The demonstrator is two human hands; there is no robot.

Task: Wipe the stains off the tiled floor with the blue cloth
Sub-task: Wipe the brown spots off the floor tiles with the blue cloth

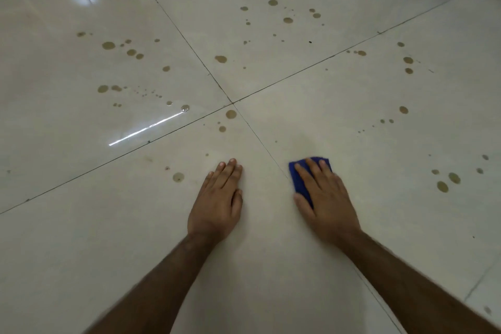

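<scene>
smearing is the risk here — the brown stains (pixel 221 59) look wet, and one small folded blue cloth (pixel 301 184) could spread them across the glossy tiled floor (pixel 352 106). right hand (pixel 325 198) presses flat on the cloth, fingers straight, near the grout cross. left hand (pixel 217 206) rests open on bare tile, where it could slip. droplets are round and scattered — cloth looks soft.

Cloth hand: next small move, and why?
Probably slide the right hand, pressed flat on the cloth, forward-left across the grout line to the nearest stains. The floor just ahead of it looks clean. The left hand rests flat, bracing.
</scene>
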